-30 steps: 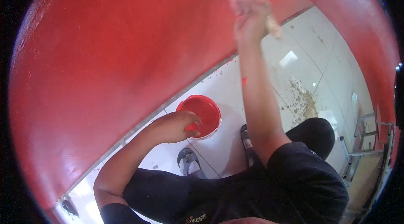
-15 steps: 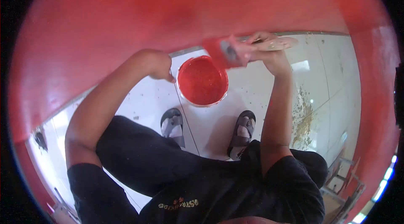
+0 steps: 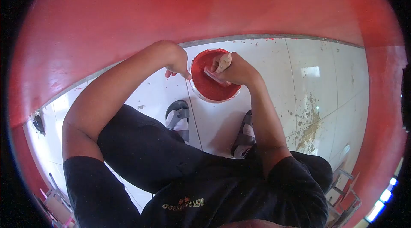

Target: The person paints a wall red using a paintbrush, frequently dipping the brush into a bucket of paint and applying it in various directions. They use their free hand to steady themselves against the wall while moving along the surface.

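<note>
A round bucket of red paint [image 3: 214,92] stands on the tiled floor near the wall's foot. My right hand [image 3: 234,70] grips a paintbrush [image 3: 224,62] by its pale handle, which points up. The brush head is down inside the bucket, and its bristles cannot be made out against the paint. At the bucket's left rim is my left hand [image 3: 179,65], its thumb at the rim and its other fingers bent, partly hidden; it seems to hold the rim.
A red wall [image 3: 205,9] curves across the top, with a grey strip along its base. Dried stains [image 3: 309,129] mark the white floor at right. My sandalled feet are below the bucket. Metal-framed furniture [image 3: 344,189] stands at the lower right.
My right hand has brought the brush from beside the wall, above and right of the bucket, down into the bucket. My left hand stays by the left rim.
</note>
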A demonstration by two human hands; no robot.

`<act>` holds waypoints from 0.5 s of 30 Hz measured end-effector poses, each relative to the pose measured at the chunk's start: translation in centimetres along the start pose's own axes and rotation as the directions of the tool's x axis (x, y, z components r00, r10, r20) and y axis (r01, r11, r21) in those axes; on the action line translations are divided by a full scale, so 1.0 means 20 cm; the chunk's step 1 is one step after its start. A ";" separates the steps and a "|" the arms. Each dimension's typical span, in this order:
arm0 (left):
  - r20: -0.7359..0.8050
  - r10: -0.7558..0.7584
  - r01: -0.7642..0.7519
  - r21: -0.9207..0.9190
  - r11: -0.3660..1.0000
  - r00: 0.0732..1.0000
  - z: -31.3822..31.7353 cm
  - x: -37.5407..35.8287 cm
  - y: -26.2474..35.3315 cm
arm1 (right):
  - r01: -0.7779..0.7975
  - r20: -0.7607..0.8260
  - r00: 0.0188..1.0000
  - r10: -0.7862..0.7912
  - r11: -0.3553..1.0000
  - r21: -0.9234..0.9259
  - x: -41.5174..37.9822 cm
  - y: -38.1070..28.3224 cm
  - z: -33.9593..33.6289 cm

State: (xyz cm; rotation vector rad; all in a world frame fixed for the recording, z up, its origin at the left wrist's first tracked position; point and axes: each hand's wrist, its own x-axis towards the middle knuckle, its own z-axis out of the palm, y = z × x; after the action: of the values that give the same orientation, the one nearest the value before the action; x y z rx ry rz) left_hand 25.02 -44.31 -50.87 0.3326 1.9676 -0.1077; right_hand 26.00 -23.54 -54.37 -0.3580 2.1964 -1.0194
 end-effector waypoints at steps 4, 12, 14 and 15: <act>-0.024 -0.005 0.005 -0.010 1.000 1.000 -0.02 -0.01 0.00 | 0.063 0.011 0.998 -0.062 0.998 -0.018 0.01 0.04 -0.04; 0.018 -0.015 0.014 0.016 1.000 1.000 -0.04 -0.01 0.02 | 0.094 0.083 0.992 -0.094 0.996 -0.005 0.04 0.08 -0.07; 0.014 -0.016 0.016 0.016 1.000 1.000 -0.03 0.00 0.02 | 0.111 0.070 0.992 -0.108 0.993 -0.031 0.04 0.07 -0.06; -0.006 0.005 -0.005 0.016 1.000 1.000 -0.02 0.01 0.01 | 0.129 0.058 0.990 -0.125 0.990 -0.058 0.03 0.05 -0.06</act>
State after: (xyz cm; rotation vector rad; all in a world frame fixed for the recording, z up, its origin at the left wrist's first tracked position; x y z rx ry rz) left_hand 24.64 -43.91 -50.79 0.3489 1.9723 -0.1196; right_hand 24.81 -22.51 -54.96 -0.5533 2.1821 -0.9995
